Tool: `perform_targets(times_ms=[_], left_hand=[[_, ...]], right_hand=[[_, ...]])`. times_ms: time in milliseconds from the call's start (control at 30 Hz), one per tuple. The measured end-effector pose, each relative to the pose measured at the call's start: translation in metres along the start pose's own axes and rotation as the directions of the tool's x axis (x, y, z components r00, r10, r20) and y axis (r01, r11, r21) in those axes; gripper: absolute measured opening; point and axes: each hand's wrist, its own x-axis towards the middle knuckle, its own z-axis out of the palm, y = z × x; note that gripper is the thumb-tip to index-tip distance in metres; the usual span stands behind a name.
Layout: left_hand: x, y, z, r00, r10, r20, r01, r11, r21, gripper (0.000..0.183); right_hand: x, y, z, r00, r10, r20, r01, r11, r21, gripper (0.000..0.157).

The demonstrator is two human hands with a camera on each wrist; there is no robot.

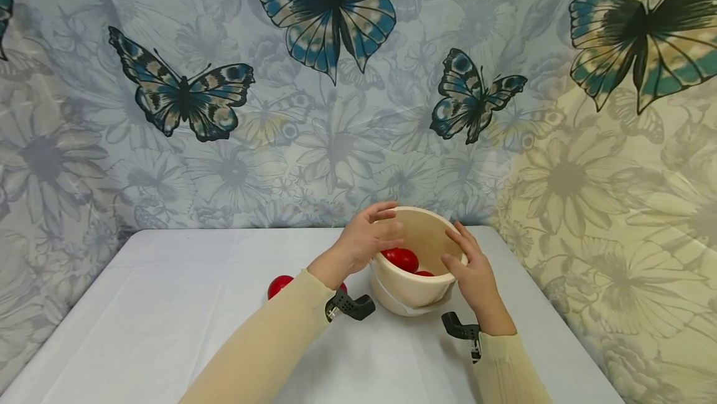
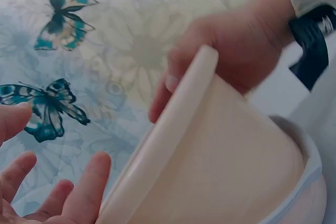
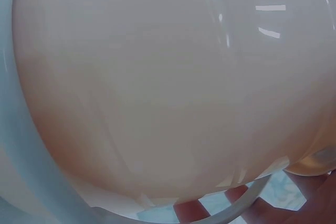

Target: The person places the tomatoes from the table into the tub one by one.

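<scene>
Left hand (image 1: pixel 366 239) is held by the left side of a cream bucket (image 1: pixel 394 297), fingers spread and loosely bent; one fingertip is seen right up against the rim in the left wrist view, though real contact can't be confirmed. Right hand (image 1: pixel 476 273) is placed across from it at the right side of the rim, fingers fairly straight and fanned, thumb kept apart, tips reaching over the edge.

So the bucket is basically framed by both hands. It's stood on the table, with its pale handle (image 1: pixel 411 312) hung down along the near side. Inside, shiny red balls (image 1: pixel 407 260) are bunched toward the left, just below the left fingers, plus a sliver of red lower down near the front wall. An exact count can't be given, since the bottom is hidden.

Outside, another red ball (image 1: pixel 279 286) can be spotted on the white tablecloth (image 1: pixel 168 317) left of the left wrist, and a bit more red (image 1: pixel 343 289) is mostly covered by that wrist, close to the bucket. Black wrist mounts (image 1: pixel 358 308) are worn over cream sleeves (image 1: pixel 263 342), and everything's backed by a butterfly-print cloth (image 1: pixel 338 155).
</scene>
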Motion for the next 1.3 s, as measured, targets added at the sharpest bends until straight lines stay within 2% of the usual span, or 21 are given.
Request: perform_targets(times_ms=[167, 333, 567, 800, 900, 1067, 1300], left_hand=[[-0.02, 0.003, -0.018, 1.0, 0.004, 0.0, -0.004, 1.0, -0.027, 0.051], [-0.045, 0.014, -0.046, 0.999, 0.052, 0.003, -0.052, 0.998, -0.018, 0.054], [-0.077, 0.03, -0.093, 0.994, 0.111, 0.01, -0.112, 0.991, 0.078, 0.058], [-0.111, 0.041, -0.141, 0.99, 0.143, -0.004, -0.14, 0.973, 0.183, 0.065], [-0.125, 0.038, -0.161, 0.99, 0.138, -0.026, -0.128, 0.965, 0.23, 0.065], [-0.145, 0.021, -0.188, 0.992, 0.094, -0.086, -0.068, 0.963, 0.262, 0.062], [-0.161, 0.005, -0.211, 0.987, 0.097, -0.128, -0.061, 0.963, 0.262, 0.058]], right_hand=[[0.0, 0.0, 0.0, 1.0, 0.004, 0.005, -0.004, 1.0, -0.002, 0.054], [0.0, -0.001, -0.001, 1.0, 0.02, 0.007, -0.019, 1.0, -0.008, 0.055], [-0.001, -0.002, -0.002, 1.0, 0.024, 0.005, -0.024, 1.0, 0.001, 0.055], [-0.001, -0.001, 0.0, 1.0, 0.015, 0.005, -0.015, 1.0, 0.004, 0.055], [-0.001, -0.001, 0.0, 1.0, 0.017, 0.006, -0.017, 1.0, 0.006, 0.054], [0.0, -0.001, 0.001, 1.0, 0.018, 0.006, -0.018, 1.0, 0.008, 0.054], [0.0, -0.002, 0.0, 0.999, 0.039, 0.013, -0.039, 0.999, -0.002, 0.056]])
